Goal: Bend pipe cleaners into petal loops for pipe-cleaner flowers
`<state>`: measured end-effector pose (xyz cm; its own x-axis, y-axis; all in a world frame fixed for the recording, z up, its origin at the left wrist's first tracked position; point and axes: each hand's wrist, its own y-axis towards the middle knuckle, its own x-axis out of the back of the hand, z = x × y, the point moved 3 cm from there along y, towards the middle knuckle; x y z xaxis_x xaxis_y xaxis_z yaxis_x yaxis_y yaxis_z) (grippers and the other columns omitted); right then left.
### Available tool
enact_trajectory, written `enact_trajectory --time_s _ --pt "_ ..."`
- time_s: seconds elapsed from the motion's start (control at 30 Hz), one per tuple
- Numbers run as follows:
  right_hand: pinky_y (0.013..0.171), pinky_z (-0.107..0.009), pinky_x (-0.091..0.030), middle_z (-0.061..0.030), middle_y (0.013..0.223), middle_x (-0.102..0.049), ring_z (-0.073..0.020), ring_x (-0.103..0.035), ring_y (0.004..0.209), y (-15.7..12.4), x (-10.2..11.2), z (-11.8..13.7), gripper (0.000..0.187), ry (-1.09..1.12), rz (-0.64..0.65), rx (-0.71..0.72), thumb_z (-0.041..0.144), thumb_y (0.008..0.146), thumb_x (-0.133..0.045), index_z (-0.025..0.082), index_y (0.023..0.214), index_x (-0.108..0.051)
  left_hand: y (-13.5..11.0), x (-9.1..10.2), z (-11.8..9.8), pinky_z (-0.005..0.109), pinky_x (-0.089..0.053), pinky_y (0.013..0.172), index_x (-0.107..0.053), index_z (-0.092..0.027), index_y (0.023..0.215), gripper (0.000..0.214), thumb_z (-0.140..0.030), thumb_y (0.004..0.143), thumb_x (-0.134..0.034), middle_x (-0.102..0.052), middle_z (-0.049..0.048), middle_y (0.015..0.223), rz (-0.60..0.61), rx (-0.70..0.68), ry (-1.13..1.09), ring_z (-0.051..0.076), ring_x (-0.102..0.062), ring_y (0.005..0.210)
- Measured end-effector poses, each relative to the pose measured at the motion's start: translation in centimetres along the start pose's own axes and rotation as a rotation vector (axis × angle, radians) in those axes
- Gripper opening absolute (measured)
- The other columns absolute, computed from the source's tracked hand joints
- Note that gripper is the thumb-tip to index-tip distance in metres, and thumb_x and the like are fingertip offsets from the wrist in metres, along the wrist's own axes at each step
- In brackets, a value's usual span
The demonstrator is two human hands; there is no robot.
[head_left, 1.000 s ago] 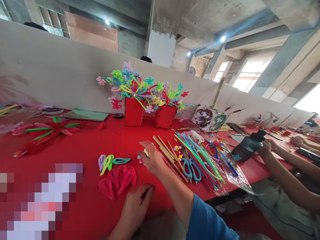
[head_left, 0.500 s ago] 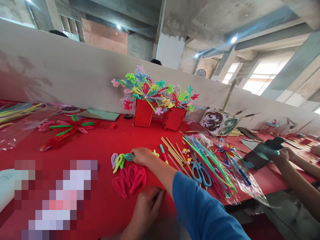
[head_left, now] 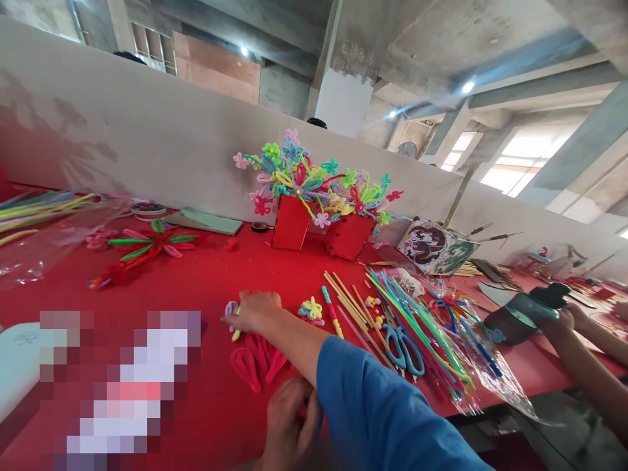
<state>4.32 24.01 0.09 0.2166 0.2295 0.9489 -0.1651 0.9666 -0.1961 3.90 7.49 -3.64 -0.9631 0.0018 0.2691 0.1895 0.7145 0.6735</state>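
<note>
My right hand [head_left: 258, 313], in a blue sleeve, reaches over the table. Its bent fingers are closed down on small pipe-cleaner loops; a lilac loop [head_left: 230, 309] and a bit of a lime loop [head_left: 236, 333] show past them. Just below lie several hot-pink pipe-cleaner loops [head_left: 248, 367], partly behind my wrist. Near the bottom edge my left hand [head_left: 290, 415] is curled, thumb against the fingers; what it holds, if anything, is hidden. To the right of my right wrist sits a small yellow pipe-cleaner flower [head_left: 312, 309] on other coloured pieces.
Blue-handled scissors [head_left: 403, 350], thin wooden sticks [head_left: 346, 301] and a bundle of pipe cleaners [head_left: 417, 327] lie to the right. Two red boxes [head_left: 290, 224] of pipe-cleaner flowers stand behind. A large flower [head_left: 154, 243] lies at left. A co-worker's hands [head_left: 564, 320] touch a dark bottle [head_left: 515, 319].
My right hand has moved left from the teal loop onto the lilac and lime loops. The yellow flower is now uncovered. My left hand stays curled; the view has shifted slightly.
</note>
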Motion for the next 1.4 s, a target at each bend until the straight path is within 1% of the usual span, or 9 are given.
enact_trajectory --time_s 0.13,0.23,0.37,0.47,0.63,0.87,1.2,1.33,1.4 --pt "0.073 -0.040 -0.051 -0.0125 0.105 -0.064 -0.0278 -0.061 0.097 0.3 -0.4 0.8 0.036 -0.011 -0.003 0.067 0.020 0.071 -0.059 0.015 0.107 -0.056 0.1 0.0 0.0 0.017 -0.040 0.048 -0.048 -0.019 0.064 0.023 -0.010 0.084 -0.041 -0.052 -0.0027 0.053 -0.014 -0.007 0.000 0.009 -0.050 0.047" --pt "0.069 -0.035 -0.051 -0.0095 0.101 -0.066 -0.0263 -0.063 0.093 0.5 0.7 -0.4 0.035 0.032 -0.033 0.086 0.016 0.072 -0.058 0.017 0.108 -0.056 0.3 -0.2 -0.1 0.017 -0.038 0.046 -0.047 -0.019 0.061 0.024 -0.011 0.083 -0.043 -0.049 -0.0040 0.050 0.001 -0.037 0.011 0.008 -0.048 0.045" --pt "0.061 -0.029 -0.050 -0.0054 0.094 -0.065 -0.0161 -0.064 0.072 0.9 4.1 -5.6 0.035 0.128 -0.143 0.015 0.023 0.085 -0.051 0.017 0.120 -0.048 0.3 -0.6 -0.1 0.017 -0.036 0.046 -0.047 -0.020 0.060 0.025 -0.012 0.083 -0.045 -0.048 -0.0044 0.049 0.036 -0.065 0.030 0.008 -0.046 0.045" --pt "0.073 -0.032 -0.050 -0.0068 0.103 -0.061 -0.0161 -0.061 0.084 0.6 5.8 -10.8 0.036 0.169 -0.220 -0.063 0.026 0.088 -0.052 0.014 0.121 -0.046 0.3 -0.8 0.0 0.018 -0.036 0.046 -0.047 -0.020 0.060 0.025 -0.013 0.084 -0.045 -0.048 -0.0042 0.049 0.056 -0.082 0.040 0.008 -0.046 0.044" --pt "0.083 -0.037 -0.047 -0.0068 0.104 -0.059 -0.0190 -0.058 0.094 -0.7 4.3 -16.0 0.032 0.233 -0.197 -0.176 0.023 0.083 -0.059 0.014 0.113 -0.053 0.6 -1.1 0.1 0.018 -0.037 0.044 -0.049 -0.020 0.058 0.026 -0.017 0.084 -0.046 -0.049 -0.0043 0.047 0.053 -0.114 0.075 0.009 -0.047 0.042" --pt "0.079 -0.038 -0.050 -0.0079 0.111 -0.056 -0.0189 -0.058 0.093 -1.3 3.4 -16.6 0.031 0.417 -0.210 -0.254 0.030 0.089 -0.052 0.014 0.115 -0.051 0.8 -0.9 -0.1 0.017 -0.037 0.042 -0.049 -0.020 0.056 0.029 -0.021 0.084 -0.046 -0.049 -0.0048 0.045 0.071 -0.101 0.127 0.009 -0.049 0.040" --pt "0.077 -0.037 -0.051 -0.0071 0.107 -0.057 -0.0175 -0.058 0.091 -5.5 3.8 -18.0 0.026 0.662 -0.289 -0.208 0.029 0.089 -0.052 0.014 0.109 -0.054 1.1 -1.2 -0.3 0.016 -0.041 0.047 -0.051 -0.020 0.059 0.028 -0.022 0.086 -0.044 -0.054 -0.0041 0.048 0.110 -0.123 0.148 0.008 -0.051 0.042" --pt "0.066 -0.028 -0.050 -0.0057 0.091 -0.062 -0.0136 -0.060 0.076 -8.8 2.6 -17.7 0.017 0.785 -0.367 -0.187 0.014 0.087 -0.049 0.011 0.102 -0.056 0.9 -1.2 0.0 0.017 -0.043 0.050 -0.055 -0.020 0.063 0.024 -0.022 0.085 -0.045 -0.058 -0.0034 0.052 0.139 -0.083 0.139 0.009 -0.055 0.046" --pt "0.061 -0.024 -0.048 -0.0058 0.085 -0.064 -0.0126 -0.060 0.070 -11.4 1.4 -16.9 0.023 0.843 -0.403 -0.173 0.006 0.084 -0.043 0.013 0.100 -0.057 0.8 -1.2 0.2 0.017 -0.044 0.050 -0.055 -0.020 0.063 0.023 -0.022 0.084 -0.046 -0.059 -0.0035 0.053 0.164 -0.058 0.132 0.009 -0.056 0.047"
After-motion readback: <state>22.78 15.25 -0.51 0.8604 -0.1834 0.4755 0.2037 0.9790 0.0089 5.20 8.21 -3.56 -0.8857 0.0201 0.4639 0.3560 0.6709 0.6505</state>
